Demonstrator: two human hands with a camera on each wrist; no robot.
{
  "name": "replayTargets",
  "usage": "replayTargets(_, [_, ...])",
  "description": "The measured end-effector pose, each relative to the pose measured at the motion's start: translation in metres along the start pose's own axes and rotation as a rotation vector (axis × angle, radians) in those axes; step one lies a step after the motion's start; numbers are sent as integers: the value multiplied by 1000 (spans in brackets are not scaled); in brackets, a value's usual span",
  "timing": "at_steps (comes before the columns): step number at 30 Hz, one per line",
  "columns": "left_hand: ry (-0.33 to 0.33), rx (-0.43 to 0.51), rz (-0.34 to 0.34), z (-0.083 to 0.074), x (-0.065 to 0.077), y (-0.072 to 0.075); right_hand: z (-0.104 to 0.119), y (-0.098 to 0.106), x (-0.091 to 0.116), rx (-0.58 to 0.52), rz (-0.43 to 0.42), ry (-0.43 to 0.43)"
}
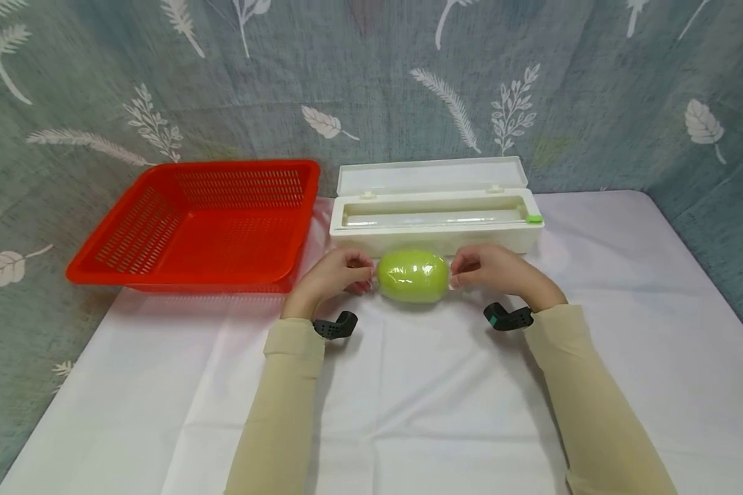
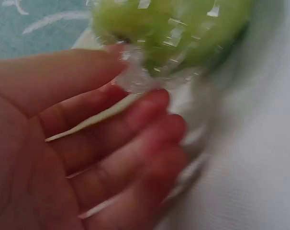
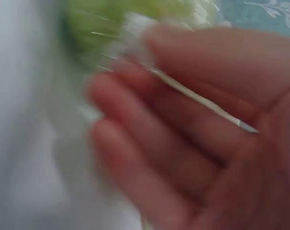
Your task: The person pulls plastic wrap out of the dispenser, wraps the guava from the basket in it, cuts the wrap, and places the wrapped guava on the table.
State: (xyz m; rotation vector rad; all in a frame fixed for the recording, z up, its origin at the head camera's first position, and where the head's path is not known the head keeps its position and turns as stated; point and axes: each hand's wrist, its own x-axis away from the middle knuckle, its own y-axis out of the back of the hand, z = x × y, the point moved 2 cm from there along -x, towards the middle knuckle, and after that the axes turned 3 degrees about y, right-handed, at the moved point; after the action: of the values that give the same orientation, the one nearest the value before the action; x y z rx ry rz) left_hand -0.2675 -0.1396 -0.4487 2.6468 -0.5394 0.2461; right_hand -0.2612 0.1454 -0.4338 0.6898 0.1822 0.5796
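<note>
An oval, yellow-green fruit like a small melon (image 1: 413, 276), wrapped in shiny cling film, is held between the two hands over the white cloth. At its left end my left hand (image 1: 342, 271) pinches a gathered end of the cling film (image 2: 135, 76) between thumb and forefinger, the other fingers loosely bent. My right hand (image 1: 495, 271) pinches the gathered film at the fruit's right end in the same way. The right wrist view is blurred, with the film's whitish twist (image 3: 135, 31) at the thumb tip.
Just behind the fruit stands a white cling film dispenser (image 1: 436, 240), lid raised, a film roll inside and a green slider (image 1: 534, 219) at its right end. A red plastic basket (image 1: 285, 283) sits at the left. Patterned grey-green fabric (image 1: 371, 89) hangs behind the table.
</note>
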Motion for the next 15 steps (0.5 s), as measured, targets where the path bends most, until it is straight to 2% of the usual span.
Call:
replayTargets(2, [-11,-8,41,-2,0,1,-6,3,2,-17,51,-6])
replayTargets(4, [-16,-17,70,-3,0,2,-11,8,5,-43,64,-16])
replayTargets(9, [-52,-107,62,-6,5,5,-13,17,15,-165,53,-8])
replayTargets(13, [-118,-165,66,-11,8,4,-10,21,21,-224,48,9])
replayTargets(15, [-156,-229,49,-17,11,4,-9,22,23,-229,11,9])
